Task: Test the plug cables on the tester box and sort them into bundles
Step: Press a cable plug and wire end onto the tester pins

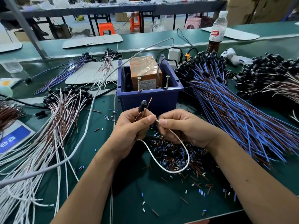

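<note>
Now, at the green counter point(145, 196), both hands are raised in front of the tester box.

Left hand point(131, 128): grip closed on a plug cable point(161, 167); the black plug point(143, 105) stands up above the fingers, with a brown lead and its bare copper tip beside it; the white lead drops below the hand.

Right hand point(182, 126): thumb and forefinger pinch the free end of the white lead, just beside the left thumb; the lead hangs between the two hands in a loop that reaches down over the counter.

Tester box point(145, 71): orange, wrapped in clear tape, sitting inside a blue bin point(148, 97); two screws point(138, 84) stand upright at the bin's near edge; the held plug is just in front of the bin, not touching the screws.

White-and-brown bundle point(61, 107): fanned out at the left, plugs pointing away from the person.

Blue bundle point(234, 101): spread at the right, plugs heaped near the bin; a further dark heap of plugs point(267, 67) lies beyond it.

Far bundles point(80, 65): two smaller ones on a pale board behind the bin, left.

Scraps point(174, 152): short insulation offcuts, blue, white and brown, scattered under the hands.

Bottle point(217, 29): upright at the back right.

Grey cord point(90, 117): crosses the counter from the left toward a white adapter point(174, 54).
</note>
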